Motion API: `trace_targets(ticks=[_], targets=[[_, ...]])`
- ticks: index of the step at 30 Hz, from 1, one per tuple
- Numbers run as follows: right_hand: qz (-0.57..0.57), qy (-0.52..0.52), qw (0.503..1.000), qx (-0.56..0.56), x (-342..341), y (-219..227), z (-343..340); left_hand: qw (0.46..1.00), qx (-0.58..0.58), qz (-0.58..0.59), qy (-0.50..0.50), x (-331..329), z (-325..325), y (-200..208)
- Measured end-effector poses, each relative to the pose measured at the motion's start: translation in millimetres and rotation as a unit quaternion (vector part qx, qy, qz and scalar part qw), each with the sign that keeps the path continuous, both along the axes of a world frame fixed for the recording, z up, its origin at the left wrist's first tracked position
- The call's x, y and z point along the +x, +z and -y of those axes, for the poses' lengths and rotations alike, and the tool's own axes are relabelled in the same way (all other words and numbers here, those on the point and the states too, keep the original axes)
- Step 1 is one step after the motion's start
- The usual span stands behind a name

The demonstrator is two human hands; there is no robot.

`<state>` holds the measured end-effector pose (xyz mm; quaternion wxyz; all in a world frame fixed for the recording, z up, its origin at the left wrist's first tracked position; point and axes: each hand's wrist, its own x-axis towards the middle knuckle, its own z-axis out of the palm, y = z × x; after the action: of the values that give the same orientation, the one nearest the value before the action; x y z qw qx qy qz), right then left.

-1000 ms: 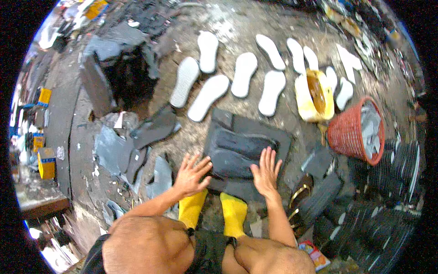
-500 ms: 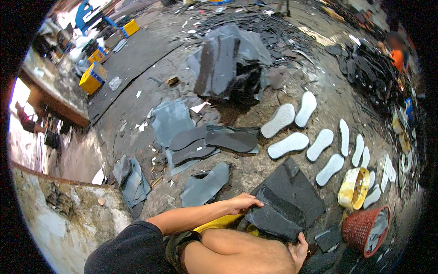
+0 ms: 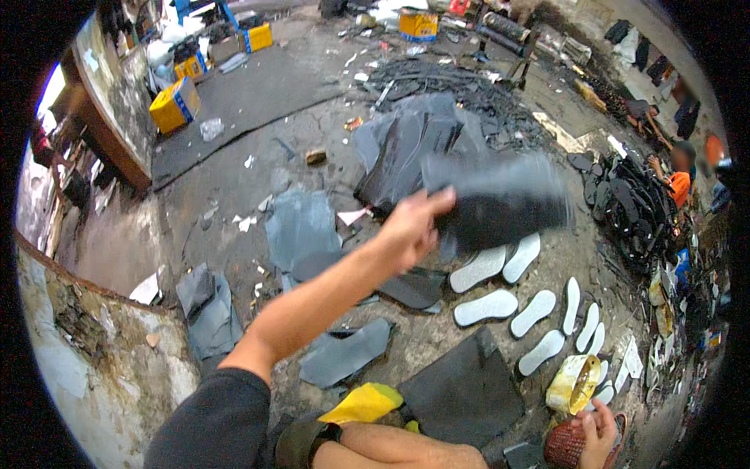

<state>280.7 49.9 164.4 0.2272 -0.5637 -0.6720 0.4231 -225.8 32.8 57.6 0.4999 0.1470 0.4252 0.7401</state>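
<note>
My left hand (image 3: 418,227) is stretched far out in front, closed on the edge of a black sheet (image 3: 500,207) that is smeared by motion. The sheet hangs over the floor beside a pile of dark sheets (image 3: 406,148). My right hand (image 3: 598,430) is at the lower right, in front of the red basket (image 3: 562,445) and just below a yellow-smeared container (image 3: 569,384). Its fingers are apart and hold nothing I can see. Another dark sheet (image 3: 465,383) lies flat before my knees, with a yellow cloth-like piece (image 3: 363,404) at its left.
Several white sole-shaped pieces (image 3: 486,307) lie on the floor to the right. Grey sheet pieces (image 3: 301,230) and cut offcuts (image 3: 348,356) are at the left. A heap of black soles (image 3: 633,207) stands far right, near a person in orange (image 3: 680,186). Yellow boxes (image 3: 174,104) are at the back left.
My left hand has swung forward and up with a black sheet, leaving another on the floor. My right hand has let go and moved right to the basket. The view has tilted up.
</note>
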Motion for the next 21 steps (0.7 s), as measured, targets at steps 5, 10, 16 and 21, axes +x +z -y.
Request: trace_targets(ticks=[5,10,16,21], targets=[[0.119,0.085,0.988,0.042,-71.4,-43.5,-12.0,0.980,-0.073,-0.167,0.081,-55.7,20.3,-74.7],[0.104,0.510,0.811,0.268,-214.6,-174.1,44.5,0.803,-0.290,-0.519,-0.044,-14.2,190.8,-212.0],[0.093,0.588,0.744,0.303,-336.1,-310.9,125.1,0.773,-0.297,-0.556,-0.072,7.5,249.8,-265.5],[0.200,0.573,0.744,0.281,-316.2,-294.8,125.1,0.787,-0.292,-0.538,-0.083,1.2,246.4,-271.3]])
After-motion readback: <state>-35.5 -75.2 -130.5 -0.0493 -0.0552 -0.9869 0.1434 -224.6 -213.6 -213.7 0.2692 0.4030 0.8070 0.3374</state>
